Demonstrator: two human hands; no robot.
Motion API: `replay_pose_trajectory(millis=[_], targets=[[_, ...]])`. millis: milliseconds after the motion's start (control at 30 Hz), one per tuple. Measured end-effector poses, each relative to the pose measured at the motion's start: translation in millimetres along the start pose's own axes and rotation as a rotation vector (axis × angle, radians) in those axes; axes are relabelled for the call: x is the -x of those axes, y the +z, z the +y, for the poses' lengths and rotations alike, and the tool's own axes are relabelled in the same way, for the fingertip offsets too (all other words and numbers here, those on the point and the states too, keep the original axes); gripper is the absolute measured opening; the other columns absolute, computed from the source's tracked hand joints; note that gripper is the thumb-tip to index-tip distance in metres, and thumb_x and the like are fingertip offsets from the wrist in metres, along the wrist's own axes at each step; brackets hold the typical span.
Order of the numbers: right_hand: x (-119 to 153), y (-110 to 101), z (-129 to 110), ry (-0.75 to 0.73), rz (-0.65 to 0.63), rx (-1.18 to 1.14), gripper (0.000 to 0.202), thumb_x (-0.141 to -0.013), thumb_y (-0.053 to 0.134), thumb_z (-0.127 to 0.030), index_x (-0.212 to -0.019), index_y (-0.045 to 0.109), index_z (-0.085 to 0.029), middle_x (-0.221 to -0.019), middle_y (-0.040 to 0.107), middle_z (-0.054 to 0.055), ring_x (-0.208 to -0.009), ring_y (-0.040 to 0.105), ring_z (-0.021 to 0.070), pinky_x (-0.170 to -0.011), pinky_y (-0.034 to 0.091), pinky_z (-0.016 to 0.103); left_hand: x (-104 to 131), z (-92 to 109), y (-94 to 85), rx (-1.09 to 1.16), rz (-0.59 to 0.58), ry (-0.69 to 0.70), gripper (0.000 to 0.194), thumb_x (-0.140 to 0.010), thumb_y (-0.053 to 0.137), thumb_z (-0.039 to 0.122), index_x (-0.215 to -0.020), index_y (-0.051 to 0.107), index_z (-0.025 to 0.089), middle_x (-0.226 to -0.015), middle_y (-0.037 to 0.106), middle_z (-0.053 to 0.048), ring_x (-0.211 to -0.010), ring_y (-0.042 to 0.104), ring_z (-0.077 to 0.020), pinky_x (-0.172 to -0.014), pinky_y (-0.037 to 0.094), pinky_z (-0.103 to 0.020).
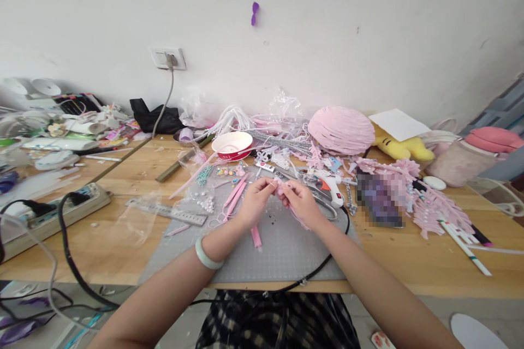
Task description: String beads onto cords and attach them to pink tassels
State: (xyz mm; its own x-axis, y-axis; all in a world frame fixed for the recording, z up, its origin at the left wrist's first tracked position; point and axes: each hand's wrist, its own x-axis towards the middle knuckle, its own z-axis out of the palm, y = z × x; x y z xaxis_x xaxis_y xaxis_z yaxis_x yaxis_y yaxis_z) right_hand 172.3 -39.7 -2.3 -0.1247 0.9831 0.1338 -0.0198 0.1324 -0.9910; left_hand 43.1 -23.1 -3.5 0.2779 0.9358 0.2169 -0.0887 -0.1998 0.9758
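Above the grey cutting mat, my left hand and my right hand meet with fingertips pinched. Between them is a small pink piece, perhaps ribbon or yarn; my fingers hide most of it. A thin pink strand hangs below my right hand. Just left of my left hand lie pink strips, with another pink piece under the wrist. A white and orange hot glue gun rests to the right of my right hand.
A red and white bowl, loose white beads and a steel ruler lie left. A pink ball-like bundle stands behind. A power strip sits far left. A black cable crosses the mat's front.
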Motion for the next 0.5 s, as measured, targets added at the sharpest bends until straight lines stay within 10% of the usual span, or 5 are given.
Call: replay_pose_trajectory(millis=[500], targets=[[-6.0, -7.0, -6.5, 0.081, 0.022, -0.072, 0.027, -0.065, 0.068, -0.039, -0.067, 0.051, -0.018, -0.057, 0.052, -0.005, -0.050, 0.047, 0.0089, -0.050, 0.039, 0.023, -3.8, 11.4, -1.6, 0.004, 0.007, -0.133, 0.024, -0.074, 0.059, 0.038, -0.074, 0.057, 0.014, -0.064, 0.056, 0.002, -0.062, 0.052, -0.0113, -0.064, 0.040, -0.025]])
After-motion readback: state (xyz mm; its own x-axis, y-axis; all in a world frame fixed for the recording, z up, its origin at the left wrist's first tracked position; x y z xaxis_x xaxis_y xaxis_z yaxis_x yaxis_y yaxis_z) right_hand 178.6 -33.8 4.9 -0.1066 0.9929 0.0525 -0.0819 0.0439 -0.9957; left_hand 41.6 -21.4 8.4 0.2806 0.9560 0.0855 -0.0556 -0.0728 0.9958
